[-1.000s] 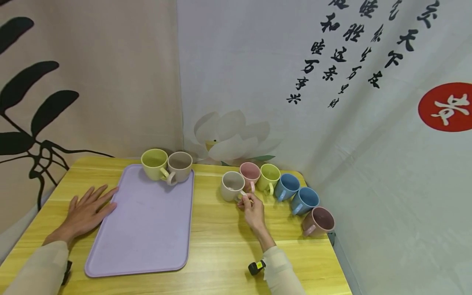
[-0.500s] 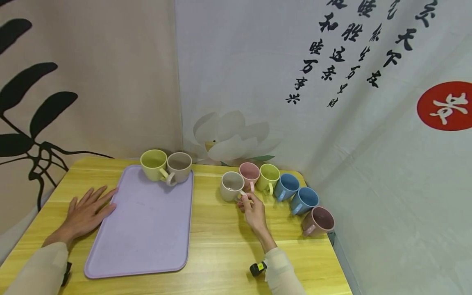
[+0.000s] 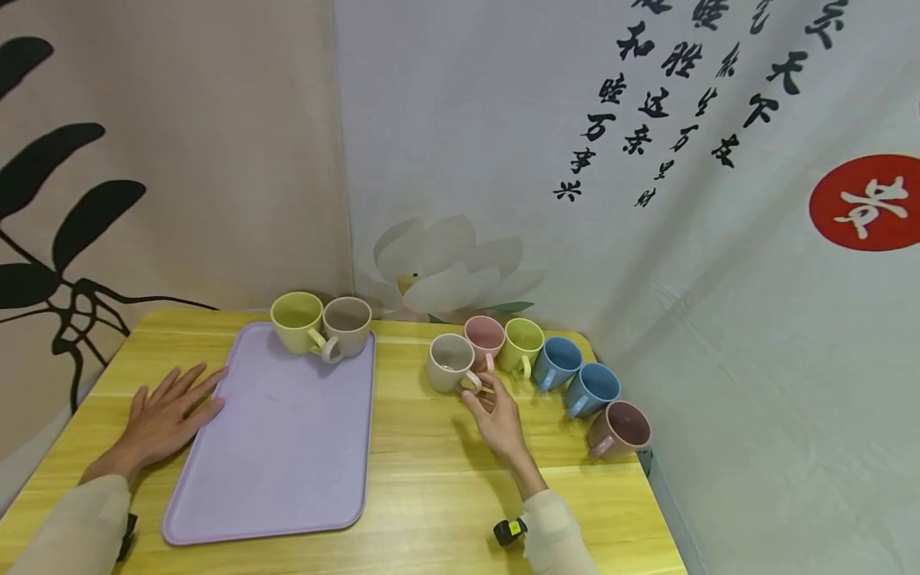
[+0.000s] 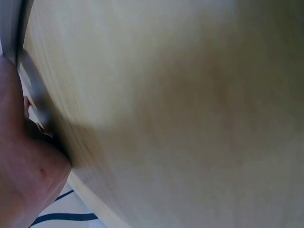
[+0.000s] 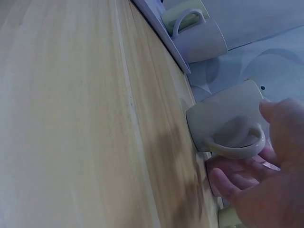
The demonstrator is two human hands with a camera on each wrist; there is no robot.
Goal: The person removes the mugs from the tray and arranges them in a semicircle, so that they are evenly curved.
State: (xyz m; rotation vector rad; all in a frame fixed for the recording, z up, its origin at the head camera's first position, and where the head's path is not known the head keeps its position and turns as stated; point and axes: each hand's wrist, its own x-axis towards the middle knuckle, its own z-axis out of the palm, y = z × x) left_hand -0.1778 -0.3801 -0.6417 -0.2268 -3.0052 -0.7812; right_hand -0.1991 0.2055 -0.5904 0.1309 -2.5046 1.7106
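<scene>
In the head view my left hand (image 3: 164, 415) lies flat with spread fingers on the table, its fingertips at the left rim of a lilac tray (image 3: 287, 447). A yellow-green mug (image 3: 295, 323) and a grey-brown mug (image 3: 348, 326) stand side by side at the tray's far end. My right hand (image 3: 497, 419) is beside the handle of a light grey mug (image 3: 447, 365) standing upright on the table. Its thumb and fingers are parted. In the right wrist view the mug's handle (image 5: 237, 151) shows whole, with fingers behind it and none curled round it.
Behind and right of the light grey mug stand a pink mug (image 3: 485, 335), a lime mug (image 3: 523, 342), two blue mugs (image 3: 557, 363) and a mauve mug (image 3: 620, 431) near the table's right edge. A printed curtain (image 3: 460, 160) hangs behind the wooden table (image 3: 431, 495).
My right thumb and fingers have come apart from the light grey mug's handle, and the hand has drawn slightly back to the right. The mugs, tray and left hand stay put.
</scene>
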